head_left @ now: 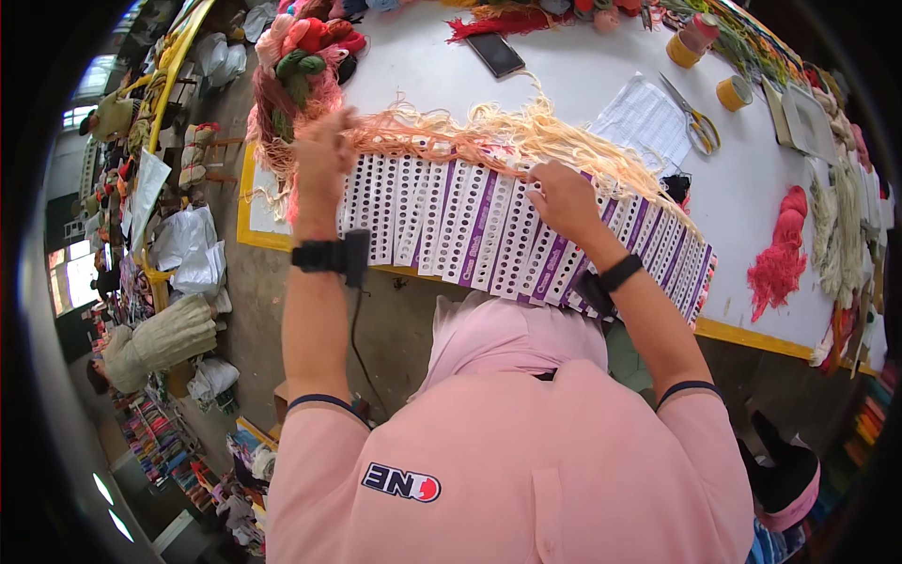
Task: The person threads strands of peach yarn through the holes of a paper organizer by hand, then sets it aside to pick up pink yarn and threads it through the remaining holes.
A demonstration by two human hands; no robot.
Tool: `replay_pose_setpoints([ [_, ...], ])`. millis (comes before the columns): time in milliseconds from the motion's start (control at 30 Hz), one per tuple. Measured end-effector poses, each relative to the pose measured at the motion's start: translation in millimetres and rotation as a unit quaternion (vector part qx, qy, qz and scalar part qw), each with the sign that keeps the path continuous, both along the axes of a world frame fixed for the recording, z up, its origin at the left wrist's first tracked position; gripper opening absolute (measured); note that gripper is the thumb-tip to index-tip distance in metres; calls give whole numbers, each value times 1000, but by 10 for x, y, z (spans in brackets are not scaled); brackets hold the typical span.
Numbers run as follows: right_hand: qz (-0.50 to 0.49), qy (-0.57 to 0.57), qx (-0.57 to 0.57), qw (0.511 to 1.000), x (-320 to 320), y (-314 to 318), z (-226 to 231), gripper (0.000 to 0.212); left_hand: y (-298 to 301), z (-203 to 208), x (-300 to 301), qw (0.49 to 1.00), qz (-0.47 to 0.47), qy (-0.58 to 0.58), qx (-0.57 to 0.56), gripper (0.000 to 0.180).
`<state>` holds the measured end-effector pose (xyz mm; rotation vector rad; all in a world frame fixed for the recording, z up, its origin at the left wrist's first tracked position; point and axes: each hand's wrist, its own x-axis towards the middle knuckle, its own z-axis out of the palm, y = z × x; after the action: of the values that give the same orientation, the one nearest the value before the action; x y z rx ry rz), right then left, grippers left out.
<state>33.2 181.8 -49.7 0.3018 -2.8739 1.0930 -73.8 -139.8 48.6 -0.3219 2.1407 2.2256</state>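
Note:
A row of overlapping white and purple cards (460,221) punched with small holes lies along the table's near edge. Peach-orange thread (413,136) is strung along their top ends, with paler cream thread (564,141) heaped to the right. My right hand (568,202) is over the cards' upper part, its fingers curled in a pinch where an orange strand reaches them. At the left end of the row, my left hand (324,155) is raised near the pink yarn. Motion smears its fingers, so what they hold is unclear.
Pink, red and green yarn skeins (305,66) pile up at the table's far left. A phone (495,54), a paper sheet (644,122), scissors (695,117) and thread cones (733,92) lie farther back. At right is a red-pink skein (782,249). Bundles crowd the left racks.

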Motion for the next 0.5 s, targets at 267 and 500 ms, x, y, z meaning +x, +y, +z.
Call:
replay_pose_setpoints([
  [267,64,-222,-179,956,-694,-180,-139,26,-249,-275,567,999,-35,-35,-17,26],
  [500,-74,12,-264,962,-1152,83,171,30,653,-810,525,893,-287,108,-330,29],
])
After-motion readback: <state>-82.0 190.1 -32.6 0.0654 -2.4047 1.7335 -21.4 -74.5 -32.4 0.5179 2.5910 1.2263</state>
